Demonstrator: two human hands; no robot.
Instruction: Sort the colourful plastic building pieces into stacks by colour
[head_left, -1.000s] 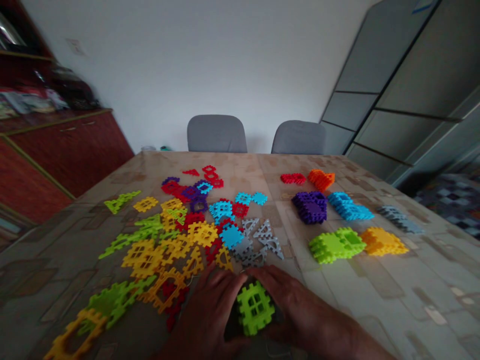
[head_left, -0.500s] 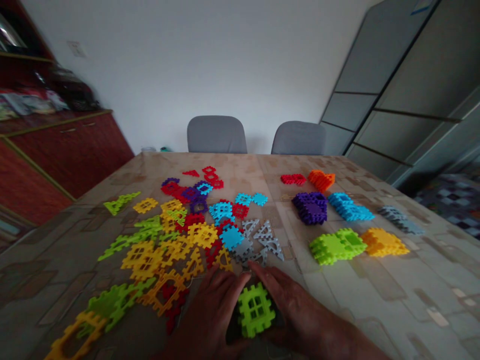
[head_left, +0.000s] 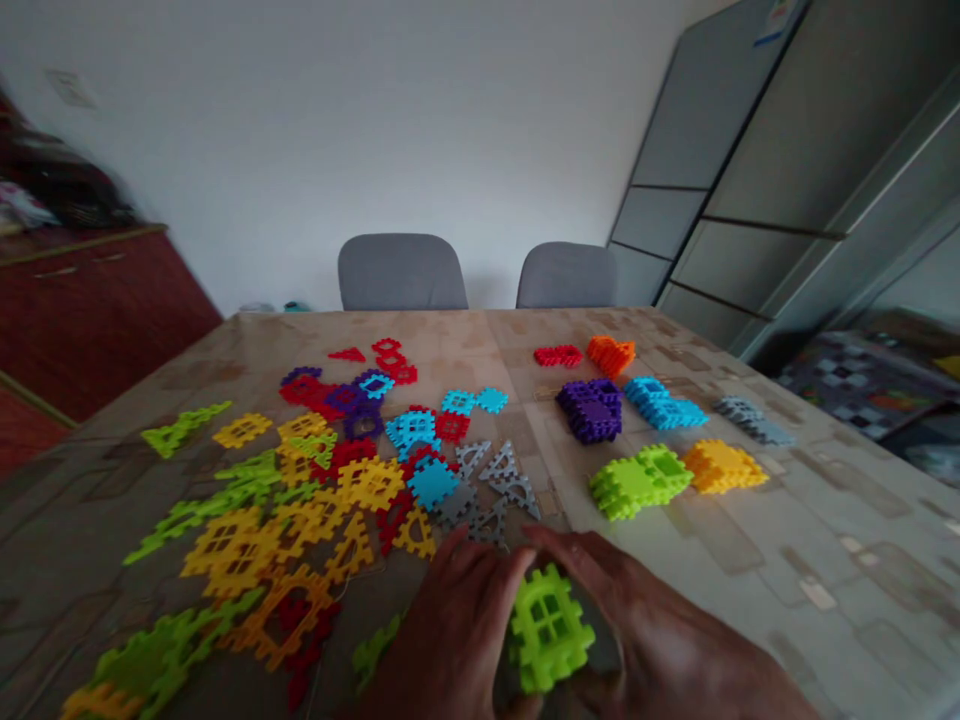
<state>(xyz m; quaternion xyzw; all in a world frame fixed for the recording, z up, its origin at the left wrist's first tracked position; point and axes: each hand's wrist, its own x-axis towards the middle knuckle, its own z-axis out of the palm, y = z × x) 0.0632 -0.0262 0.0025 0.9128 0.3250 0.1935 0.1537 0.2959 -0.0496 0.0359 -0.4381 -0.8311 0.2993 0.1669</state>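
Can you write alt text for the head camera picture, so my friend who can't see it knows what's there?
A left hand and right hand hold a green plastic block at a patterned table. Loose pieces in many colors lie to the left, and neat stacks, like a purple stack, sit to the right.

Table, probably oilcloth-covered [head_left: 787, 525], scattered plastic waffle blocks [head_left: 371, 483]

Both hands sit low in frame, bottom centre, cupped, palms facing each other. Left hand [head_left: 450, 630] angles its fingers [head_left: 487, 567] up and right. Right hand [head_left: 637, 620] angles its fingers [head_left: 574, 550] up and left. Fingertips of the two hands come close at the top, palms stay apart. Right forearm [head_left: 757, 690] runs off the bottom-right edge. Left wrist is cut off by the bottom edge.
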